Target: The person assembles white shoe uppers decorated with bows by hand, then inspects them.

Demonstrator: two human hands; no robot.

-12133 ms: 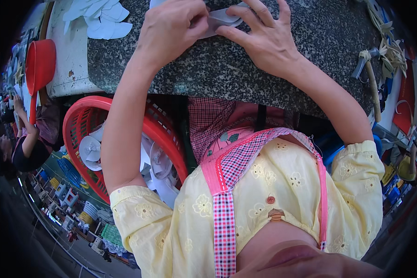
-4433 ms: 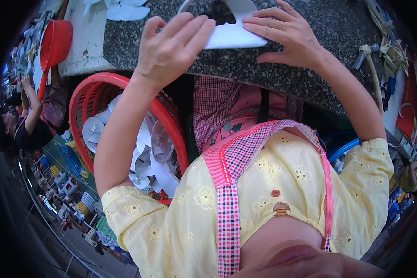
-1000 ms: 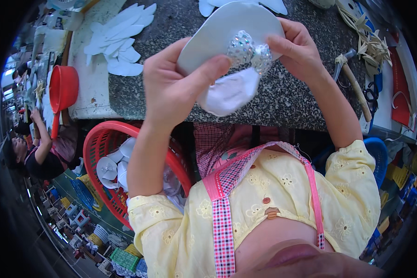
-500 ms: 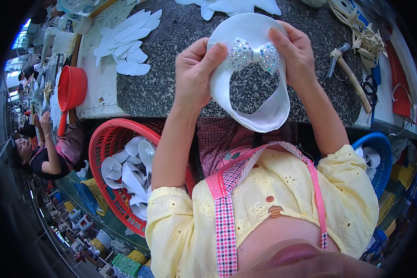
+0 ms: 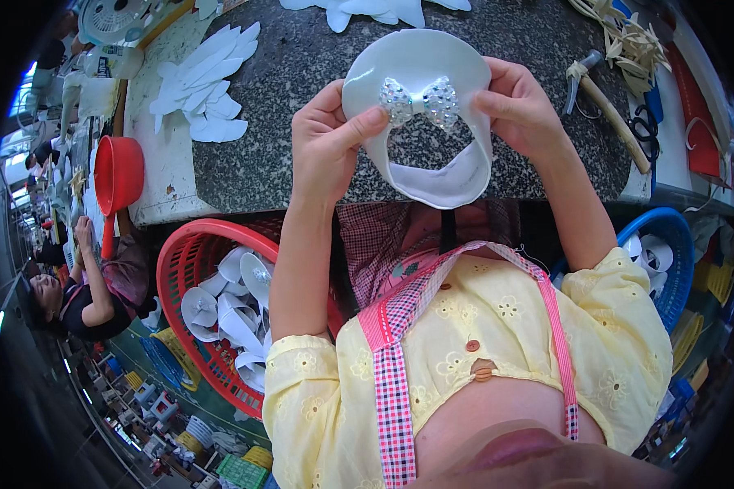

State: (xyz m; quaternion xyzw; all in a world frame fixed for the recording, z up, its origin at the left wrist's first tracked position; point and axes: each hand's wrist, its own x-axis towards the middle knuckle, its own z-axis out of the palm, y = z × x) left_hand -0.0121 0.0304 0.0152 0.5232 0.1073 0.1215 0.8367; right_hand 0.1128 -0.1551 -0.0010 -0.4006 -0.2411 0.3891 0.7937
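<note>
A white shoe upper (image 5: 416, 59) is held up over the near part of the stone slab. Its closed loop hangs toward me, and a sparkling rhinestone bow (image 5: 418, 101) sits at the middle of its front. My left hand (image 5: 328, 140) pinches the left edge, thumb on top beside the bow. On the opposite edge, my right hand (image 5: 523, 107) grips with its thumb on the front and fingers behind. The fingertips behind the upper are hidden.
White cut pieces (image 5: 204, 81) lie on the dark speckled slab (image 5: 257, 167). A hammer (image 5: 613, 118) and black scissors (image 5: 646, 130) rest at right. A red dipper (image 5: 121, 175) is at left. Red (image 5: 171, 269) and blue (image 5: 683, 261) baskets of white uppers flank me. Another person (image 5: 98, 285) sits at far left.
Both hands have shifted left with the shoe upper, which has tilted so that its loop looks shorter. My left thumb has moved lower, to beside the bow.
</note>
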